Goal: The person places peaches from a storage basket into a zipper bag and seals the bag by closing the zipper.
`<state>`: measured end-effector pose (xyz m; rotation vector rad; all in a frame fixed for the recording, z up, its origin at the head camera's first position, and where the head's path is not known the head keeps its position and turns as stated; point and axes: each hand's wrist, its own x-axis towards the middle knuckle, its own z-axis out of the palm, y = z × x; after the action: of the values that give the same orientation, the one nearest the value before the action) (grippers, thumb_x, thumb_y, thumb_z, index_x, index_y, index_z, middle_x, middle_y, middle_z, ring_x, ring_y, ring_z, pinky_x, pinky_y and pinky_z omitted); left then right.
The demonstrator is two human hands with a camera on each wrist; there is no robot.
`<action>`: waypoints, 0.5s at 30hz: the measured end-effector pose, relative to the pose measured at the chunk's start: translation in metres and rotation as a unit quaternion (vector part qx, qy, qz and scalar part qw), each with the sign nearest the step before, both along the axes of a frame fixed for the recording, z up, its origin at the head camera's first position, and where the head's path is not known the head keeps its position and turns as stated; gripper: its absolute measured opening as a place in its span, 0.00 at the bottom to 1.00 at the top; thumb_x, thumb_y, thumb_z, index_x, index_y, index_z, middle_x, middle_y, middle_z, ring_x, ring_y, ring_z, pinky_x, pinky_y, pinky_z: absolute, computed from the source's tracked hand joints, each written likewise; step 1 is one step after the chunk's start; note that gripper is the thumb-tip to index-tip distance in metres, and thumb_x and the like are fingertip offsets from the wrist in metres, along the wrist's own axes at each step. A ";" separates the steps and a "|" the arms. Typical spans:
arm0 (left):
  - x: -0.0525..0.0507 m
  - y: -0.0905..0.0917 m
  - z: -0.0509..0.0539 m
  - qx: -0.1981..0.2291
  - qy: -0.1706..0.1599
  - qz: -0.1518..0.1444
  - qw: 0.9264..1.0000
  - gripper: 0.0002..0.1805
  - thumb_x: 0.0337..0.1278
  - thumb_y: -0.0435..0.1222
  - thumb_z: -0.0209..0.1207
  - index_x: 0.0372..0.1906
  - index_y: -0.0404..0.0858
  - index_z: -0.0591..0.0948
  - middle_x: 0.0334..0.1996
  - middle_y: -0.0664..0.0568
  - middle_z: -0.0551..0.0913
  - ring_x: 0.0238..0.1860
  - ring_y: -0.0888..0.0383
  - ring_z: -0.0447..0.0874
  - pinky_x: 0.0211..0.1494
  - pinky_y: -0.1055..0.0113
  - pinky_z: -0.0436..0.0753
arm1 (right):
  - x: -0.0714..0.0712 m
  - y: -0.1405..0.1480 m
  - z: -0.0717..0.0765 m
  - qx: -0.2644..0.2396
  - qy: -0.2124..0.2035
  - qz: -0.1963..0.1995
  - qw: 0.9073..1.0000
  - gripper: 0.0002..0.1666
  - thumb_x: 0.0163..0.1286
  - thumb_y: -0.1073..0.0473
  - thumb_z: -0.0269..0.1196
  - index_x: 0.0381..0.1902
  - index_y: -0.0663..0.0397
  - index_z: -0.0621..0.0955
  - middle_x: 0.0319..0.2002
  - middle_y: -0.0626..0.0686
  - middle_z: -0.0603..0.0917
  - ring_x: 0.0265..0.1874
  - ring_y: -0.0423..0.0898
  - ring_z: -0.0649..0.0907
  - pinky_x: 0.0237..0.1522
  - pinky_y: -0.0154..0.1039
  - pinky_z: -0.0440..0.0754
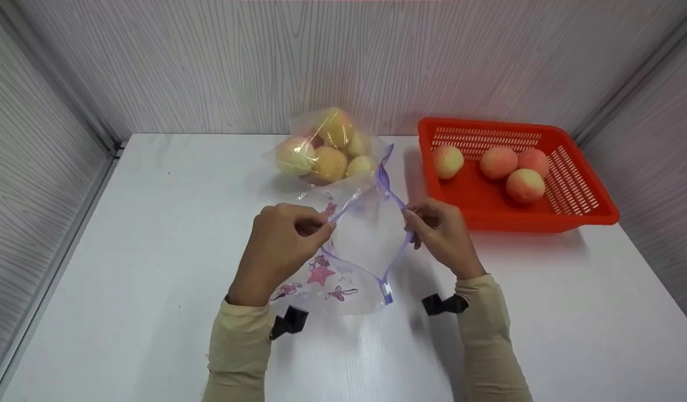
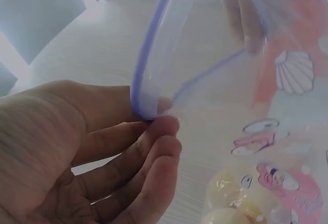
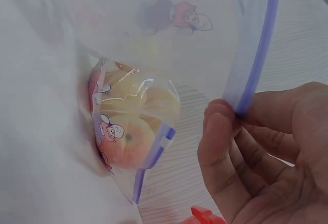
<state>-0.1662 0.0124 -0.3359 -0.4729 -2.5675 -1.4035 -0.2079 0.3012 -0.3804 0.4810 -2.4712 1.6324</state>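
Left hand (image 1: 282,243) and right hand (image 1: 441,234) pinch clear zip bag (image 1: 343,282) by opposite sides; bag partly behind left hand, cropped in wrist views; mouth gapes between hands.

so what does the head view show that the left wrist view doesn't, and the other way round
Only the head view: the red basket with four loose peaches, both sleeves, and the open bag's slider.

Only the left wrist view: the palm side of the left hand and a readable white shell print.

Both: the left hand, at least part of the right hand, the open bag with its purple rim, bagged peaches and the white table.
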 end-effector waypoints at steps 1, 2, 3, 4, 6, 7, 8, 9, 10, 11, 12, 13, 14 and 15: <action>0.000 -0.004 0.001 -0.008 0.000 0.006 1.000 0.04 0.59 0.36 0.69 0.33 0.39 0.91 0.26 0.55 0.87 0.28 0.60 0.83 0.36 0.64 0.86 | -0.001 0.002 0.000 0.005 0.004 -0.004 1.000 0.05 0.72 0.65 0.65 0.41 0.63 0.86 0.27 0.57 0.83 0.20 0.50 0.80 0.24 0.37 0.86; 0.000 -0.009 0.001 -0.013 0.000 0.011 1.000 0.04 0.58 0.35 0.70 0.32 0.39 0.91 0.26 0.55 0.87 0.28 0.59 0.84 0.36 0.63 0.86 | -0.001 0.004 0.001 0.012 0.009 -0.010 1.000 0.05 0.71 0.66 0.65 0.41 0.63 0.86 0.26 0.57 0.82 0.20 0.50 0.80 0.24 0.36 0.86; 0.000 -0.014 0.002 -0.015 -0.002 0.013 1.000 0.03 0.58 0.34 0.70 0.32 0.39 0.91 0.26 0.54 0.87 0.28 0.59 0.84 0.37 0.63 0.86 | -0.001 0.006 0.001 0.017 0.015 -0.014 1.000 0.04 0.70 0.67 0.66 0.40 0.63 0.86 0.26 0.56 0.82 0.19 0.50 0.79 0.23 0.36 0.85; -0.001 -0.019 0.002 -0.016 -0.004 0.013 1.000 0.03 0.57 0.33 0.69 0.31 0.39 0.91 0.26 0.54 0.88 0.28 0.59 0.84 0.37 0.63 0.86 | 0.000 0.008 0.002 0.023 0.022 -0.017 0.999 0.04 0.70 0.67 0.66 0.40 0.62 0.86 0.25 0.56 0.81 0.19 0.50 0.79 0.22 0.35 0.84; -0.001 -0.028 0.002 -0.016 -0.008 0.013 1.000 0.03 0.56 0.31 0.69 0.30 0.39 0.91 0.26 0.53 0.87 0.28 0.59 0.84 0.36 0.63 0.86 | 0.001 0.012 0.003 0.037 0.034 -0.019 0.999 0.03 0.69 0.68 0.67 0.39 0.62 0.86 0.25 0.55 0.81 0.18 0.49 0.78 0.21 0.34 0.83; -0.001 -0.032 0.002 -0.014 -0.010 0.012 1.000 0.03 0.55 0.30 0.68 0.29 0.39 0.91 0.25 0.53 0.87 0.27 0.58 0.83 0.35 0.63 0.86 | 0.001 0.013 0.003 0.041 0.037 -0.016 0.998 0.03 0.69 0.68 0.67 0.39 0.62 0.86 0.25 0.54 0.81 0.18 0.49 0.78 0.21 0.34 0.83; -0.002 -0.035 0.002 -0.012 -0.013 0.007 1.000 0.04 0.55 0.29 0.67 0.30 0.39 0.91 0.26 0.53 0.87 0.27 0.58 0.83 0.35 0.64 0.86 | 0.001 0.013 0.003 0.045 0.039 -0.012 0.998 0.03 0.69 0.67 0.67 0.39 0.61 0.86 0.25 0.54 0.81 0.19 0.49 0.78 0.21 0.34 0.83; -0.002 -0.037 0.001 -0.014 -0.016 0.004 1.000 0.04 0.55 0.29 0.67 0.30 0.39 0.91 0.26 0.53 0.87 0.27 0.58 0.83 0.35 0.64 0.86 | 0.002 0.013 0.003 0.045 0.041 -0.008 0.998 0.03 0.69 0.67 0.67 0.39 0.61 0.86 0.25 0.54 0.81 0.19 0.49 0.78 0.22 0.35 0.83; -0.002 -0.039 0.001 -0.019 -0.018 0.002 1.000 0.04 0.56 0.30 0.66 0.31 0.39 0.91 0.26 0.53 0.87 0.27 0.58 0.83 0.35 0.64 0.86 | 0.002 0.013 0.003 0.044 0.042 -0.005 0.998 0.03 0.69 0.66 0.67 0.39 0.61 0.86 0.26 0.54 0.81 0.19 0.49 0.78 0.22 0.35 0.84; -0.002 -0.039 0.000 -0.024 -0.019 0.003 1.000 0.04 0.56 0.30 0.66 0.31 0.39 0.91 0.26 0.53 0.86 0.27 0.58 0.83 0.35 0.64 0.86 | 0.001 0.012 0.002 0.042 0.041 -0.002 0.998 0.03 0.69 0.66 0.67 0.39 0.61 0.86 0.26 0.54 0.82 0.19 0.49 0.78 0.23 0.35 0.84; -0.002 -0.039 0.000 -0.028 -0.019 0.006 0.999 0.04 0.56 0.31 0.67 0.31 0.39 0.91 0.26 0.54 0.86 0.27 0.58 0.83 0.35 0.64 0.86 | 0.001 0.011 0.001 0.036 0.038 0.002 0.999 0.03 0.69 0.66 0.67 0.39 0.61 0.86 0.26 0.54 0.82 0.19 0.49 0.79 0.23 0.35 0.84; -0.002 -0.038 0.000 -0.031 -0.017 0.011 0.999 0.04 0.56 0.31 0.67 0.30 0.39 0.91 0.25 0.54 0.87 0.27 0.58 0.83 0.35 0.64 0.86 | 0.001 0.009 0.000 0.027 0.034 0.007 0.999 0.03 0.69 0.66 0.67 0.39 0.61 0.86 0.26 0.54 0.82 0.19 0.49 0.79 0.23 0.35 0.85; -0.002 -0.036 0.000 -0.032 -0.013 0.017 0.999 0.03 0.56 0.32 0.68 0.30 0.39 0.91 0.25 0.54 0.87 0.27 0.59 0.83 0.35 0.63 0.86 | 0.000 0.008 -0.001 0.017 0.029 0.012 0.999 0.03 0.69 0.66 0.67 0.39 0.62 0.86 0.26 0.55 0.83 0.19 0.49 0.79 0.23 0.35 0.85; -0.002 -0.033 -0.001 -0.030 -0.008 0.023 0.999 0.03 0.55 0.32 0.69 0.30 0.39 0.91 0.25 0.54 0.87 0.27 0.59 0.83 0.35 0.63 0.86 | 0.000 0.006 -0.002 0.007 0.023 0.017 1.000 0.04 0.70 0.66 0.67 0.39 0.62 0.86 0.27 0.56 0.83 0.19 0.49 0.79 0.23 0.35 0.85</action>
<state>-0.1678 -0.0211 -0.3364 -0.4101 -2.6224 -1.3234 -0.2080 0.3076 -0.3821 0.5598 -2.4567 1.5991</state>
